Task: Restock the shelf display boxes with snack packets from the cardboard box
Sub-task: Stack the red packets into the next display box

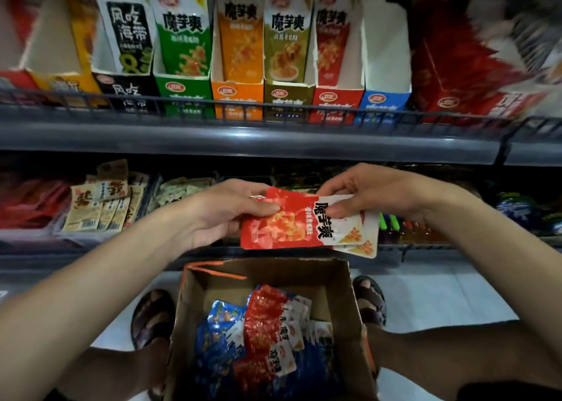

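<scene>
Cardboard box (pixel 273 276) of loose packets (pixel 267 324) below left hand (pixel 219 215) and right hand (pixel 374 194), each grip tight on red packets (pixel 282 227).

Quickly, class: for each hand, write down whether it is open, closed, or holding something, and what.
Left hand: closed, pinching the red snack packets at their red end.
Right hand: closed, pinching the same packets at their white end.
</scene>
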Tool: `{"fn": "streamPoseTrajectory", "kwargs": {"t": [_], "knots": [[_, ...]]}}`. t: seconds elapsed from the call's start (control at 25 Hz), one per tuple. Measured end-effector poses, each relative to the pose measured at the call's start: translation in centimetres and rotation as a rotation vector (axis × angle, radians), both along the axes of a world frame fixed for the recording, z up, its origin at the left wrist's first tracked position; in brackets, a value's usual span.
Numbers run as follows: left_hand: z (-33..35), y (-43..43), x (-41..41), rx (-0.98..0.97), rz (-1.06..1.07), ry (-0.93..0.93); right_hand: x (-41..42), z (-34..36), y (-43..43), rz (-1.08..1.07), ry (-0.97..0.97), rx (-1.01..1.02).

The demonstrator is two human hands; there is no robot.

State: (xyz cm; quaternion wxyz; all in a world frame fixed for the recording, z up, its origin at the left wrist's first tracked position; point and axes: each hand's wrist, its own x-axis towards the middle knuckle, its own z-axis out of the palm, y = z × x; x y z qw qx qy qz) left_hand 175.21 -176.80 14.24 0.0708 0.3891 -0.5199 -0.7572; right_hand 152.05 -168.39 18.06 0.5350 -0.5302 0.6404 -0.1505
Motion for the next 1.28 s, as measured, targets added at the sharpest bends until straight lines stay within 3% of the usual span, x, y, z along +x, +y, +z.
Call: {"fn": "streamPoseTrajectory", "kwargs": {"t": [0.12, 0.24, 0.4, 0.56, 0.92, 1.12, 1.28], "knots": [[0.0, -0.4, -1.3, 0.016, 0.048, 0.005, -0.9, -0.2, -1.0, -0.198, -0.038, -0.066], [-0.3, -0.8, -2.3, 0.003, 0.264, 0.020, -1.2, -1.0, -2.1, -0.509, -0.204, -0.140], [-0.6, -0.9, -2.7, -0.039, 0.414, 0.033, -0.1, -1.8, -2.4, -0.633, -0.334, -0.172], [0.1, -0.8, -2.0, -0.036, 0.285, 0.047, 0.1, -0.4, -1.4, -0.567, -0.188, -0.344], [1.5, -0.4, -0.1, 0.269, -0.462, 0.143, 0.5, 1.9, -0.7, -0.043, -0.108, -0.500], [1.4, 0.7, -1.3, 0.231, -0.326, 0.100, 0.7, 1.4, -0.9, -0.064, -0.028, -0.592], [1.0, 1.5, -2.2, 0.015, -0.169, 0.060, 1.0, 0.5, -1.3, -0.292, 0.071, -0.746]]}}
